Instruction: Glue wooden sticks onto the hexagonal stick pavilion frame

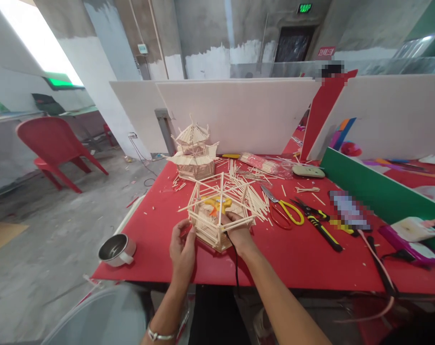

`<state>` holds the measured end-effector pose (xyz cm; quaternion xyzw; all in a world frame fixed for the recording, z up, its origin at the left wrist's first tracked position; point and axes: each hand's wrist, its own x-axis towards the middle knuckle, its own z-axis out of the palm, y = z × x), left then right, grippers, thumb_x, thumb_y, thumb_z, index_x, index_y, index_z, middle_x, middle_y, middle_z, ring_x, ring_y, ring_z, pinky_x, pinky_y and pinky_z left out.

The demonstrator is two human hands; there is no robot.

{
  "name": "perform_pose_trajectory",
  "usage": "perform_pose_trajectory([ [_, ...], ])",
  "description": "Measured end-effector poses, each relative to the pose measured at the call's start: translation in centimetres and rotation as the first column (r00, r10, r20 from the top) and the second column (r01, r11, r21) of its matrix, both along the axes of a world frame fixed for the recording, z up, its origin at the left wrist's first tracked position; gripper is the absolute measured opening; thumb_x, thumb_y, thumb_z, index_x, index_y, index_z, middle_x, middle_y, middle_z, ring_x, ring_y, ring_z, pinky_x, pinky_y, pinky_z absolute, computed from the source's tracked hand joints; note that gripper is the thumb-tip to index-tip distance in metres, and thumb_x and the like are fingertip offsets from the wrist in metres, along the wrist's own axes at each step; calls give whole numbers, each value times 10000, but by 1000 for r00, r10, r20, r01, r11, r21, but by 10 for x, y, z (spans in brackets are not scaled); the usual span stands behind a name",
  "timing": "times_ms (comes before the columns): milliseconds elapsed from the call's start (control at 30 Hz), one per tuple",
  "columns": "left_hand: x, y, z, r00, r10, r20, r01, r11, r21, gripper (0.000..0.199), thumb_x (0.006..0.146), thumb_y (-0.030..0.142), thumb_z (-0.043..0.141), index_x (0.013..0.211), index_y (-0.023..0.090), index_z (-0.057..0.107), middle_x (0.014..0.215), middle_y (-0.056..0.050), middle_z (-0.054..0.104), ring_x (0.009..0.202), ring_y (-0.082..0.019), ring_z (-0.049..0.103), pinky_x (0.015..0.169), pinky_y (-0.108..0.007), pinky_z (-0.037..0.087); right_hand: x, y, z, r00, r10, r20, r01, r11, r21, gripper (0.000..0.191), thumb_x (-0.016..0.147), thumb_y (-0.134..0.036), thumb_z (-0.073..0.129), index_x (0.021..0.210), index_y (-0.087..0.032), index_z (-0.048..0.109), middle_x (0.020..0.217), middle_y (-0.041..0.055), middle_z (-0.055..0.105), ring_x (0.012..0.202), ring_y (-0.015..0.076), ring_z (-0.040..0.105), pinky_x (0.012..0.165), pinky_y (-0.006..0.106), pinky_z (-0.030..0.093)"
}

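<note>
In front of me on the red table stands a six-sided frame of thin wooden sticks, with crossing sticks over its top. My left hand is at its near left corner, thumb and fingers closed on the edge. Reaching in at the right side of the frame, my right hand grips a yellow glue gun with an orange trigger. Frame sticks partly cover the gun and my right fingers. A black cord hangs from it over the table's front edge.
A stick pagoda stands behind the frame. Loose sticks, scissors and pliers lie to the right. A metal cup sits near the left edge. A green board stands at right. Below left is a bucket.
</note>
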<state>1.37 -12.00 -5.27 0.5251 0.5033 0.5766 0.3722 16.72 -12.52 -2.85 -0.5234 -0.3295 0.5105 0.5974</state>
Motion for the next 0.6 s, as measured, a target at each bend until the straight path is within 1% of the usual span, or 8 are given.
perform_pose_trajectory([
  [100, 0, 1, -1, 1000, -10, -8, 10, 1000, 9, 282, 869, 375, 626, 1091, 202, 603, 1091, -64, 640, 1013, -194, 611, 880, -317, 489, 0, 2, -1, 1000, -6, -4, 6, 1000, 22, 389, 703, -585, 672, 651, -218, 553, 557, -41, 516, 529, 112, 403, 499, 245, 309],
  [200, 0, 1, -1, 1000, -10, -16, 10, 1000, 26, 276, 870, 367, 626, 1089, 202, 600, 1084, -59, 634, 1011, -189, 607, 879, -310, 486, 0, 6, -3, 1000, 11, -7, -11, 999, 38, 386, 703, -579, 672, 643, -216, 553, 555, -38, 517, 530, 114, 402, 501, 247, 315],
  [333, 0, 2, -1, 1000, -9, -19, 10, 999, 41, 269, 869, 360, 625, 1080, 197, 594, 1072, -57, 627, 1004, -187, 604, 878, -310, 485, 0, 8, -3, 999, 48, -10, -48, 998, 49, 373, 698, -581, 666, 694, -212, 609, 561, -30, 553, 524, 119, 401, 504, 252, 331],
  [467, 2, 3, 0, 1000, 3, -26, -2, 999, 46, 272, 860, 351, 635, 1077, 195, 587, 1087, -59, 618, 1038, -190, 592, 901, -311, 476, 3, 4, 0, 999, 53, 10, -53, 998, 44, 347, 720, -557, 648, 741, -211, 650, 586, -16, 598, 550, 133, 453, 530, 257, 369],
  [600, 2, 2, 1, 1000, 15, -19, -14, 999, 40, 269, 851, 360, 645, 1057, 197, 586, 1082, -58, 612, 1002, -186, 597, 876, -308, 486, 8, -6, -1, 998, 36, 55, -36, 999, -7, 291, 717, -491, 671, 742, -201, 667, 615, -3, 631, 572, 145, 504, 552, 264, 396],
])
